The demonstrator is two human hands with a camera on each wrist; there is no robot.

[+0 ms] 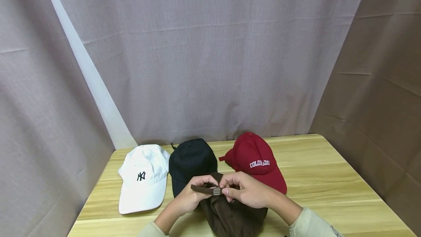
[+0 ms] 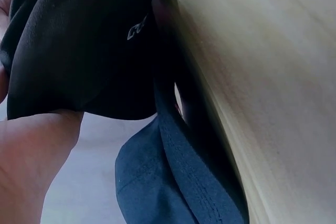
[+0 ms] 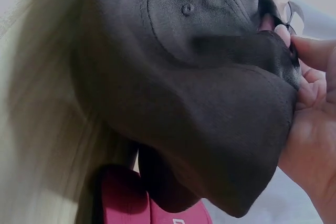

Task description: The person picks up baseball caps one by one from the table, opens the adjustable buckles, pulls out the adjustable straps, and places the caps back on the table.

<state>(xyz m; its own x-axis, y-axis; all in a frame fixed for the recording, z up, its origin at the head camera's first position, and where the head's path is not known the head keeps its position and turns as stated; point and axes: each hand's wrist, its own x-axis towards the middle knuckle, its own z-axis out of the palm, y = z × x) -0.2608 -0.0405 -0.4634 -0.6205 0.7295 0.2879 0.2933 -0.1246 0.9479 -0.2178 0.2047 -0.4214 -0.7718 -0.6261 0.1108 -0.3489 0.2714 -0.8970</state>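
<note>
Both hands hold a dark brown cap (image 1: 238, 217) low over the front of the table, its back strap facing up. On the strap (image 1: 200, 190) sits a small metal buckle (image 1: 216, 191), and the strap's loose end sticks out to the left. My left hand (image 1: 190, 198) grips the cap's back edge just left of the buckle. From the right, my right hand (image 1: 250, 192) pinches the strap beside the buckle between thumb and fingers. The crown (image 3: 184, 93) fills the right wrist view, with stitched eyelets visible. In the left wrist view, the dark cloth (image 2: 89, 40) covers part of the fingers.
Behind the held cap lie a black cap (image 1: 194, 156) and a red cap (image 1: 251, 151) lettered COLORADO. A white cap (image 1: 144, 182) with an NY logo lies at the left of the wooden table (image 1: 322, 178). Grey curtains (image 1: 210, 65) hang behind.
</note>
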